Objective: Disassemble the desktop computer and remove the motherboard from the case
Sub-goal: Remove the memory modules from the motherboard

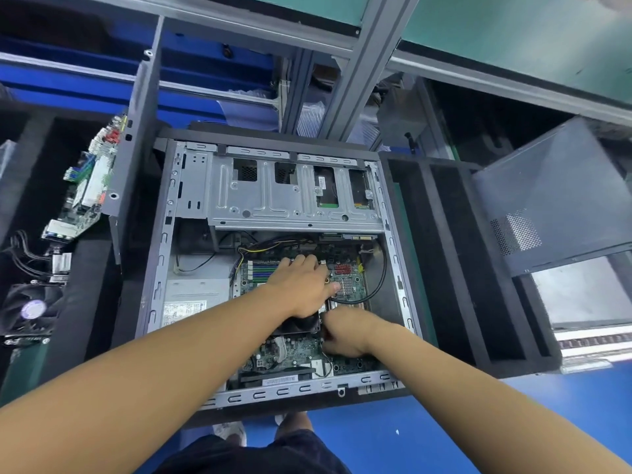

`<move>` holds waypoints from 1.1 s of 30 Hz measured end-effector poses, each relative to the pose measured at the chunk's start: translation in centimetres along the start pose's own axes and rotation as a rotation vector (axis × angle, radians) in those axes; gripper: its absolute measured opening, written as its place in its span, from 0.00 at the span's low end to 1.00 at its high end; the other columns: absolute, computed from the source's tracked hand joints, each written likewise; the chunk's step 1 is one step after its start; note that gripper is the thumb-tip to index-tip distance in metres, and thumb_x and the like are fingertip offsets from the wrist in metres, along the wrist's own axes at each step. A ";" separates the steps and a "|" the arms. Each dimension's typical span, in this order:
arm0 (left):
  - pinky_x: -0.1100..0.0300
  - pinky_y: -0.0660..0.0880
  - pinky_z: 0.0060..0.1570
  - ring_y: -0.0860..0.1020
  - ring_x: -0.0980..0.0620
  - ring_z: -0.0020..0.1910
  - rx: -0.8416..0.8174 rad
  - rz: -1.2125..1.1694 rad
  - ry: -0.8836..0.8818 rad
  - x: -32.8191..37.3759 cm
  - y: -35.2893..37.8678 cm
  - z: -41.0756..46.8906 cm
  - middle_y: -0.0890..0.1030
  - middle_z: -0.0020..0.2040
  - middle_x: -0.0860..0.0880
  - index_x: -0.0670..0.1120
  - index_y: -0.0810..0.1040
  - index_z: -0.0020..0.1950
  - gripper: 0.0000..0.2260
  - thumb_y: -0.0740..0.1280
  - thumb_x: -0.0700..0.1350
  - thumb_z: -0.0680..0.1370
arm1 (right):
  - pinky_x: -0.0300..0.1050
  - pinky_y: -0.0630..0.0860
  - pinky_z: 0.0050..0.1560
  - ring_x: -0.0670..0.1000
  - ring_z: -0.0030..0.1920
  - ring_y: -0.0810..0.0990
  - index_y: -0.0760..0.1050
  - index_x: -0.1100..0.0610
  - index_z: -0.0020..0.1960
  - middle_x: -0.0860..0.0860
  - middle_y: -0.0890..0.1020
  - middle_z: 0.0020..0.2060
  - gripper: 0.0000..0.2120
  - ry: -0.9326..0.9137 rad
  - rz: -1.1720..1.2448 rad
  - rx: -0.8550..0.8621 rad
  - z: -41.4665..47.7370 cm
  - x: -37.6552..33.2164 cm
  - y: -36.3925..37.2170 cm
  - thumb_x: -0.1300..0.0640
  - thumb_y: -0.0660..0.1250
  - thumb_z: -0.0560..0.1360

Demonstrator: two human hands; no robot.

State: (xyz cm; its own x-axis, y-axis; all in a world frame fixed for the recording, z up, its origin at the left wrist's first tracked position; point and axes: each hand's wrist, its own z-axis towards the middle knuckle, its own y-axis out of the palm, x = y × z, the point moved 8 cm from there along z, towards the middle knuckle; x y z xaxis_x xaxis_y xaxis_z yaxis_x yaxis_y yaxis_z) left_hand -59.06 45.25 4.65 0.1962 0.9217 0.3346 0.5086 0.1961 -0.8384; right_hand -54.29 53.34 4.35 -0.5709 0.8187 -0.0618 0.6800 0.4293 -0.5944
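Note:
The open grey computer case [163, 254] lies on its side in front of me. Inside it, the green motherboard [294, 350] sits below the silver drive cage [273, 200], to the right of the power supply [195, 299]. My left hand [301, 285] lies flat over the black CPU fan [297, 326], its fingers spread and touching connectors near the board's top edge. Right of the fan, my right hand [349, 331] is curled on the lower board and pinches a small red-and-black tool [324, 334], mostly hidden by the fingers. A black cable [383, 268] loops along the board's right side.
Another motherboard [89, 189] leans in a black foam tray at the left, with a cooler fan [30, 309] below it. A slotted black foam tray [444, 251] and the perforated side panel [554, 193] stand at the right. An aluminium frame post [359, 70] rises behind the case.

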 end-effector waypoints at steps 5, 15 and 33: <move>0.44 0.60 0.67 0.64 0.43 0.70 0.008 0.011 0.008 0.0 0.1 0.1 0.67 0.71 0.42 0.45 0.66 0.73 0.28 0.46 0.62 0.83 | 0.48 0.75 0.52 0.60 0.52 0.79 0.77 0.60 0.54 0.58 0.81 0.50 0.09 0.062 0.137 0.050 -0.3 0.2 -0.2 0.56 0.65 0.78; 0.44 0.60 0.68 0.64 0.43 0.70 -0.012 0.003 0.016 0.0 0.0 0.0 0.66 0.71 0.42 0.45 0.65 0.74 0.28 0.46 0.62 0.83 | 0.51 0.76 0.51 0.61 0.49 0.78 0.75 0.64 0.52 0.62 0.80 0.51 0.08 -0.026 0.044 -0.009 -1.5 -1.0 -0.1 0.61 0.60 0.79; 0.44 0.61 0.68 0.63 0.41 0.72 -0.212 -0.119 0.030 -1.4 -0.8 -0.9 0.65 0.72 0.43 0.49 0.68 0.71 0.24 0.52 0.63 0.82 | 0.42 0.70 0.46 0.51 0.45 0.74 0.72 0.52 0.48 0.50 0.77 0.44 0.06 0.015 0.293 0.186 -2.2 0.8 -1.4 0.62 0.63 0.76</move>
State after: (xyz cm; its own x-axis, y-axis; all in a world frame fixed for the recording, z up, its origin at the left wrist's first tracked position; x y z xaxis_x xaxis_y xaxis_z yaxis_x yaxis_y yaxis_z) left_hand -58.95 43.48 5.25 0.1479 0.8853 0.4408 0.6937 0.2249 -0.6843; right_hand -54.68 54.22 6.87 -0.3562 0.9030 -0.2403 0.7175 0.0996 -0.6894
